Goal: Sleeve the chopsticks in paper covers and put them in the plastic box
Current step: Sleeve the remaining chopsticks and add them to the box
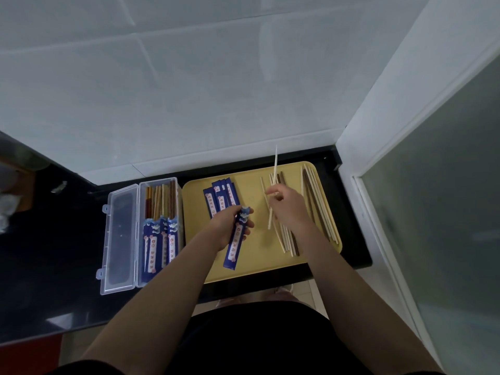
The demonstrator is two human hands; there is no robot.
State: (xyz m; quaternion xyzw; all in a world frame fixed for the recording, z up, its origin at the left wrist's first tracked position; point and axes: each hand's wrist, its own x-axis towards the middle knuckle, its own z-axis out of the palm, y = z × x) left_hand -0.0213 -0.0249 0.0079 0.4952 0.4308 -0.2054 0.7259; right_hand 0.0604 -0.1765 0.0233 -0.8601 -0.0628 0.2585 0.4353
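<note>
1. Chopsticks (319, 207), pale and dark wooden sticks, lie loose at the right of the yellow tray (251, 269), which fills the counter's centre-right up to the white wall.
2. The clear plastic box (159, 234), lid open leftward, sits just left of the tray, holding sleeved pairs.
3. Left hand (230, 226) grips a blue paper cover (234, 247).
4. Right hand (286, 207) pinches one pale chopstick (275, 163), tilted upward.

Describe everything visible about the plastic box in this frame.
The plastic box is clear and rectangular. It lies open on the dark counter, just left of the yellow tray, its hinged lid with two clasps laid flat to the left. Inside lie sleeved chopsticks, blue paper at the near end, bare wood at the far end. Neither hand touches it.
</note>
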